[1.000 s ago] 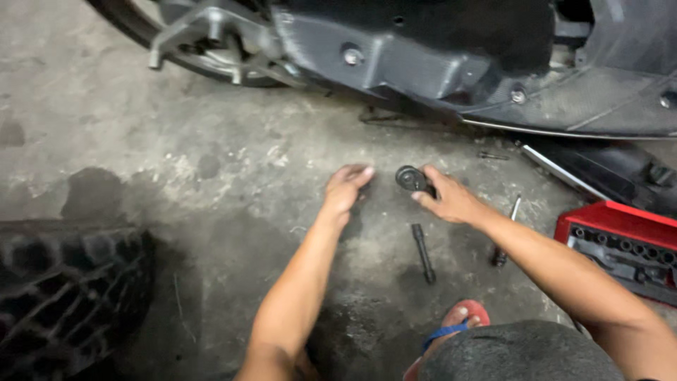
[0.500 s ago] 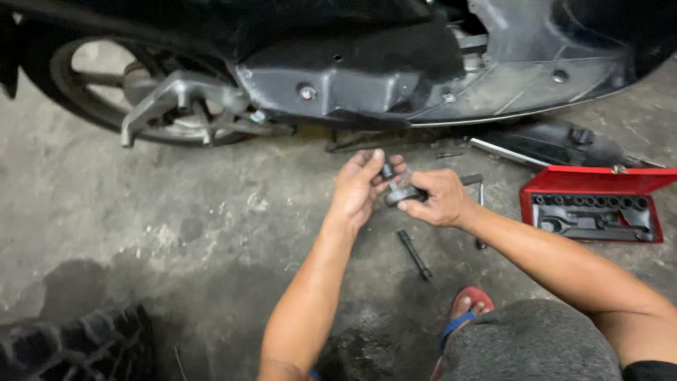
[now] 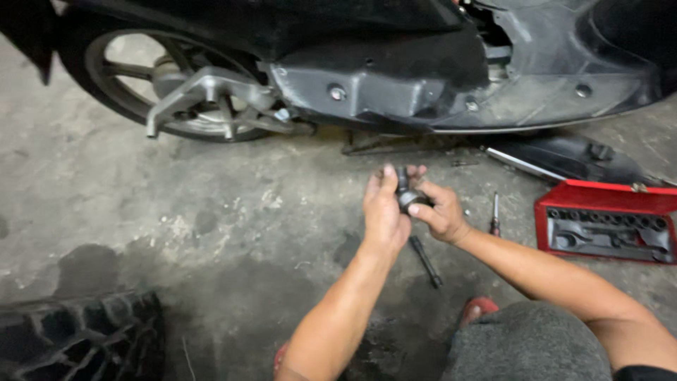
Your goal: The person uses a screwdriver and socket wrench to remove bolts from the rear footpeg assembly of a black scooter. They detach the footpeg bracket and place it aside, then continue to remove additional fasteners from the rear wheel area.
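Item: small dark round metal part [image 3: 407, 194], held above the concrete floor [image 3: 211, 212], centre scene. I see my left hand [image 3: 384, 212] and right hand [image 3: 438, 210] together, both clamped on it. Near, below: black metal rod [image 3: 426, 261]. Right: screwdriver [image 3: 495, 215], red open tool case [image 3: 606, 222]. Far: black scooter [image 3: 395, 70].

Repair workshop, stained concrete floor [image 3: 141, 212], scooter [image 3: 395, 77] with panels off, red socket set [image 3: 606, 222]
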Tool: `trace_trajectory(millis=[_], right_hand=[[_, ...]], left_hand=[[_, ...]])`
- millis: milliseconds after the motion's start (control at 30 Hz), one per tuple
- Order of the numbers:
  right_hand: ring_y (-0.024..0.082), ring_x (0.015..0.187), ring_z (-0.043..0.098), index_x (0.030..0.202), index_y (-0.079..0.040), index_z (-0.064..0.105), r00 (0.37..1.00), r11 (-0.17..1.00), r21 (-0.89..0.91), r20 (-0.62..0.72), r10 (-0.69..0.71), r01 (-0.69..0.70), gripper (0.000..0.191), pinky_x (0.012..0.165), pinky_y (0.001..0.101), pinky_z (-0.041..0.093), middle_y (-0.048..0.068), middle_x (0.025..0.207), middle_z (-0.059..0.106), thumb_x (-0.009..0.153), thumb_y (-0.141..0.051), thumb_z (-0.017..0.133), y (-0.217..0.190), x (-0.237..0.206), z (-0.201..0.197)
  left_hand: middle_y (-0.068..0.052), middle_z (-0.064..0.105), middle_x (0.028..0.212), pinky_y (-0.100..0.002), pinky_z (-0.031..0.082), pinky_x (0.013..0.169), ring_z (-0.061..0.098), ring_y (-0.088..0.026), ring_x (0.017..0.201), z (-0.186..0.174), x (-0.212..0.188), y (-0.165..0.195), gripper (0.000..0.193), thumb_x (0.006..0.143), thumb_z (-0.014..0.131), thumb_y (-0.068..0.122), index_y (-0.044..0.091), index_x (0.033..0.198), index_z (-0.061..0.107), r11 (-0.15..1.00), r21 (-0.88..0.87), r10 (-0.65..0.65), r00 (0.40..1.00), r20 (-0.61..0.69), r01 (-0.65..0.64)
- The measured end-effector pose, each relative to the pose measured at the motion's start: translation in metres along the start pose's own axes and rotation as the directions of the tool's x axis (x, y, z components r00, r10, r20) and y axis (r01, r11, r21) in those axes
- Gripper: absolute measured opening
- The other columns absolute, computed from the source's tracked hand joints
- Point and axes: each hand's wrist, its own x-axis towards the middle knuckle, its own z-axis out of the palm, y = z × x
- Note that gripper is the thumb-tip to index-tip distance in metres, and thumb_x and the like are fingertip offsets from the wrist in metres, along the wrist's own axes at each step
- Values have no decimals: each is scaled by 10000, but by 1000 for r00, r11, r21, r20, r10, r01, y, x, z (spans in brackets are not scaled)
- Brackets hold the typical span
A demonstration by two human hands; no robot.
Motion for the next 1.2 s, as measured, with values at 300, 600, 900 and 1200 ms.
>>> trace_trajectory(millis=[300,600,900,1200], right_hand=[[119,791,705,1000,-19,706,990,995,-99,137,40,-26,354,740,309,546,87,869,734,789,-299,759,-6,32,-19],[130,829,637,1019,-1,714,916,972,-94,327,234,-215,361,746,319,526,63,864,712,843,-317,703,-14,55,5],[125,730,532,1239,-97,648,880,731,497,190,434,-468,371,638,320,408,-12,874,617,972,-353,668,42,95,143],[310,930,651,1094,-107,596,810,-134,973,232,538,-189,466,849,480,549,120,938,660,961,-552,638,63,115,216]], left_hand=[[-142,672,1103,-463,531,1042,662,-339,1180,-5,7,25,330,1076,545,264,21,1299,532,998,-10,-62,995,84,63],[-126,659,1004,-470,533,972,682,-324,1048,-31,17,11,327,1099,414,319,53,1249,532,988,-155,-24,984,-178,-4],[-77,619,903,-429,468,793,581,-236,851,-147,99,61,502,1117,411,503,79,985,646,937,346,69,945,-318,48],[-80,738,934,-356,513,863,669,-192,945,-273,94,178,724,956,564,693,23,1118,784,-38,986,-262,951,-167,162]])
